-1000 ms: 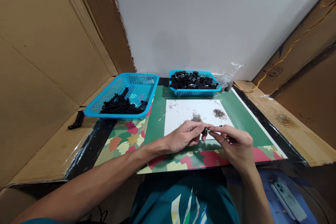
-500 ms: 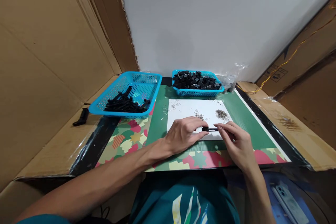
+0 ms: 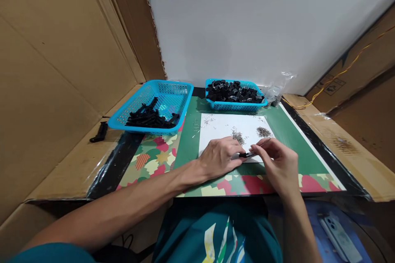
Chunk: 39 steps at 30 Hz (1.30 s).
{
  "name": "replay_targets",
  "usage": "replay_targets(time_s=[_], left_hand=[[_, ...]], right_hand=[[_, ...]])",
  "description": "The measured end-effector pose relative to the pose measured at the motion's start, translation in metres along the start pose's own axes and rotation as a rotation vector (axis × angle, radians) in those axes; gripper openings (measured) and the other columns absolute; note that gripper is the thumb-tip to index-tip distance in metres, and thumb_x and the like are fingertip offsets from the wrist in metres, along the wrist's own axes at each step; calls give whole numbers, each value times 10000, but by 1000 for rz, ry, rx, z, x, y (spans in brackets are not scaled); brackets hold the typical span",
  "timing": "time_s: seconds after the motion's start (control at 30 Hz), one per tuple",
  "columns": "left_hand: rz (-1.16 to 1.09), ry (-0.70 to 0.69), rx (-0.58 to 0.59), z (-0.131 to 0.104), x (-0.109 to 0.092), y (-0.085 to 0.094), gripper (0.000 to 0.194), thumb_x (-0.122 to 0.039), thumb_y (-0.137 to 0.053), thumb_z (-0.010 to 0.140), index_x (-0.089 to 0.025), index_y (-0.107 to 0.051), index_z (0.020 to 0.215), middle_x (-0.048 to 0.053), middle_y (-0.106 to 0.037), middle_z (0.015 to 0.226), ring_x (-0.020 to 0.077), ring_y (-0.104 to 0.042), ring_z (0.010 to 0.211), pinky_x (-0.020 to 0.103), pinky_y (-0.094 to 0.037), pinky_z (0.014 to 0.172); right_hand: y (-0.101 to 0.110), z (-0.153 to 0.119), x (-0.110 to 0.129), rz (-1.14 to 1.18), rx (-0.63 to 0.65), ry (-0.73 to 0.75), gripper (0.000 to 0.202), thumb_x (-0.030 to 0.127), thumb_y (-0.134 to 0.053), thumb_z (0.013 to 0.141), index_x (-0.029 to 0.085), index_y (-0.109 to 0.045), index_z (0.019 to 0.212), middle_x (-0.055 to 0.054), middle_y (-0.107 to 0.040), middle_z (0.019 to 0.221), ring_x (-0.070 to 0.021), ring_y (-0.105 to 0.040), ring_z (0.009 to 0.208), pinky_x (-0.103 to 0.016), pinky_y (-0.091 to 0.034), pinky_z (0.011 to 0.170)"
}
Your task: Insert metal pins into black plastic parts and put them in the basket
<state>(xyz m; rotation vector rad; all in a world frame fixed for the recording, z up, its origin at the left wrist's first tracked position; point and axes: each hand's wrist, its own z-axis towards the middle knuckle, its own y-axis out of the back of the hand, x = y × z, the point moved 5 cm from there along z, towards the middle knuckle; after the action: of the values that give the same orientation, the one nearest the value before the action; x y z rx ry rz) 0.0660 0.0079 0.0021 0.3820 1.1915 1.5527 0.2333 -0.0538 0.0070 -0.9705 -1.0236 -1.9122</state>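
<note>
My left hand [image 3: 220,157] and my right hand [image 3: 276,163] meet over the near edge of a white sheet [image 3: 222,129], both pinching a small black plastic part [image 3: 247,155] between their fingertips. Two little heaps of tiny metal pieces [image 3: 238,136] lie on the sheet just beyond my fingers. A blue basket [image 3: 171,98] with long black parts stands at the left. A second blue basket [image 3: 234,107] full of small black parts stands behind the sheet.
A green and patterned mat [image 3: 154,160] covers the table. Cardboard walls rise on the left and right. A loose black part [image 3: 99,132] lies on the cardboard left of the basket. A crumpled clear bag [image 3: 274,90] sits at the back right. A phone [image 3: 338,234] lies low on the right.
Both hands have sunk from above the sheet toward its near edge, still together on the black part. The view has shifted a little to the left.
</note>
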Motion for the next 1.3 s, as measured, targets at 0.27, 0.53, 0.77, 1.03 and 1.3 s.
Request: replay_targets(time_s=[0.27, 0.53, 0.77, 1.03, 1.3], left_hand=[[21, 1, 32, 1, -2, -2, 71, -251, -754, 955, -192, -792, 947, 16, -792, 960, 199, -721, 919, 295, -495, 735], [26, 1, 41, 1, 0, -4, 150, -295, -720, 988, -193, -783, 899, 18, -793, 942, 200, -725, 890, 307, -474, 704], [-17, 33, 58, 1, 1, -4, 124, -284, -718, 986, -207, -789, 920, 15, -792, 955, 198, -721, 904, 302, -476, 723], [-80, 55, 59, 1, 2, -2, 127, -253, -714, 981, -192, -798, 908, 35, -791, 953, 207, -727, 909, 297, -517, 771], [-127, 35, 46, 1, 2, -4, 135, -244, -685, 996, -189, -802, 959, 52, -795, 989, 211, -730, 936, 307, -549, 807]], right_hand=[[-10, 6, 0, -36, 66, -22, 269, 381, -735, 970, 217, -620, 791, -9, -687, 770, -163, -652, 670, -272, -524, 651], [-9, 6, 12, -173, 41, 108, 266, 318, -729, 965, 222, -604, 752, 14, -684, 711, -137, -644, 601, -231, -511, 612], [-11, 10, 10, -182, 67, 135, 253, 288, -725, 957, 225, -609, 742, 8, -707, 712, -139, -654, 593, -231, -515, 601], [-13, 9, 13, -166, 86, 127, 264, 301, -694, 969, 233, -589, 737, 15, -674, 680, -142, -641, 579, -237, -514, 600], [-13, 9, 14, -267, 88, 133, 236, 306, -674, 973, 238, -603, 758, 18, -648, 645, -151, -592, 548, -275, -462, 596]])
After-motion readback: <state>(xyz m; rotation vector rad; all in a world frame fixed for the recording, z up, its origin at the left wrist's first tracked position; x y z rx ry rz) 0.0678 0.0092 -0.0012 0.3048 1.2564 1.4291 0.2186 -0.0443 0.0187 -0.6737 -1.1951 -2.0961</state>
